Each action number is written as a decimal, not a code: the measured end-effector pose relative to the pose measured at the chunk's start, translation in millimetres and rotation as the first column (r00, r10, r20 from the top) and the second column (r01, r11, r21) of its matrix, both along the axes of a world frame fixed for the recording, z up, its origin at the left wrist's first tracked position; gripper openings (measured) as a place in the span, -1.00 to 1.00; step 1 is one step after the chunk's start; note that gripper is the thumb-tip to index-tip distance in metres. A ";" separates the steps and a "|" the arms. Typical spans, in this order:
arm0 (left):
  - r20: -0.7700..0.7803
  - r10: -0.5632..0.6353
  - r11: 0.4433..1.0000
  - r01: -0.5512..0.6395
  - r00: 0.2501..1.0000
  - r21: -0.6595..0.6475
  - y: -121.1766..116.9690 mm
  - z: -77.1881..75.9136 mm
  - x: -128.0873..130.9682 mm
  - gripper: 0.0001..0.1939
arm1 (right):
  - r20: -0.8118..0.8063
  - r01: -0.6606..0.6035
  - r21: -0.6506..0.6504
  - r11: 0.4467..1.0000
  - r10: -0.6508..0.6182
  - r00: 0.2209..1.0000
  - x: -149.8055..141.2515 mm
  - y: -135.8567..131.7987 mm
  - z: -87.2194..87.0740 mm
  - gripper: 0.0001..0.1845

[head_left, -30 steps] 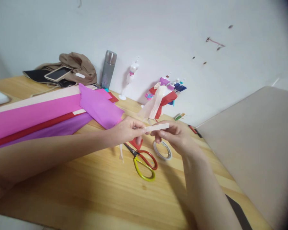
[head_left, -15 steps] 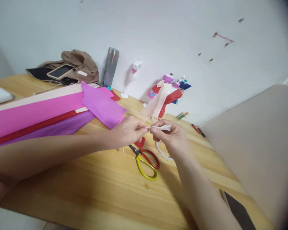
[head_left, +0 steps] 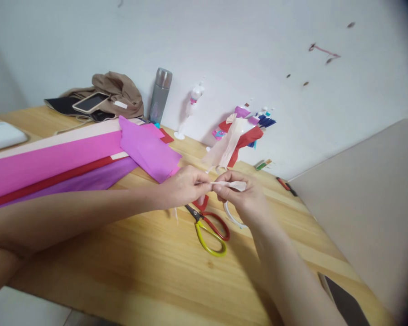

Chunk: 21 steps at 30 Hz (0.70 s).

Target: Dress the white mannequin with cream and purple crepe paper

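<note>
Between my two hands is a small pale strip of crepe paper point(head_left: 236, 185), gathered narrow where the fingertips meet. My left hand point(head_left: 187, 184) pinches one end, thumb against fingers. Fingertips of my right hand point(head_left: 240, 190) close on the strip's middle, and its fanned end sticks out over that hand. Below the hands lie scissors point(head_left: 211, 233) with one red and one yellow handle, their blades partly hidden under my left hand. A red paper piece point(head_left: 201, 203) and a white ring-shaped roll point(head_left: 234, 215) show just beneath the hands.
Long pink, red and purple paper sheets point(head_left: 54, 160) spread over the left of the wooden table point(head_left: 122, 271). At the back stand a grey thermos point(head_left: 161, 97), a white mini mannequin point(head_left: 193, 102) and another dressed in coloured paper point(head_left: 240, 131). A dark phone-like object point(head_left: 343, 301) lies at the right edge.
The whole view has shifted slightly, so things appear a little further right. Both hands keep their pinch on the pale strip, with hardly any change in pose.
</note>
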<state>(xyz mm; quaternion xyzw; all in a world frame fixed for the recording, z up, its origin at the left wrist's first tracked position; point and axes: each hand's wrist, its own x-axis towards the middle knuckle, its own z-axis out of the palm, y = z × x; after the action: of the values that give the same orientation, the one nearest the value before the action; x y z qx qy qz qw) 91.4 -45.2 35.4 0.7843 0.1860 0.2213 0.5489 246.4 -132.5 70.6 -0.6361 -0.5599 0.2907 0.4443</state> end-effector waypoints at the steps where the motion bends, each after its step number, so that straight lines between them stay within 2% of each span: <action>1: -0.001 -0.021 1.000 0.021 1.000 -0.005 -0.4 1.1 -0.6 -0.65 | 0.004 0.006 -0.011 1.000 -0.006 1.000 0.6 -0.4 0.9 -0.68; 6: -0.057 -0.125 0.984 0.117 0.990 -0.132 -1.7 11.7 -3.9 -0.63 | 0.022 0.022 -0.039 0.999 -0.022 1.000 14.4 -4.1 7.6 -0.70; 10: -0.100 -0.172 0.958 0.143 0.980 -0.249 -1.2 16.9 -5.9 -0.70 | 0.064 0.056 -0.044 0.997 -0.053 0.997 27.0 -8.1 13.2 -0.70; 21: -0.087 -0.222 0.952 0.197 0.971 -0.233 5.3 1.1 -1.6 -0.78 | 0.022 0.097 -0.029 0.995 -0.096 0.995 42.6 -7.9 15.9 -0.68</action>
<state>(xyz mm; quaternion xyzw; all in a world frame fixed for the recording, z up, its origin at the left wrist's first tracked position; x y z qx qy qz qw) 89.7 -39.8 36.5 0.7444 0.1558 0.0949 0.6423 289.1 -140.4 86.5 -0.6719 -0.5287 0.2709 0.4423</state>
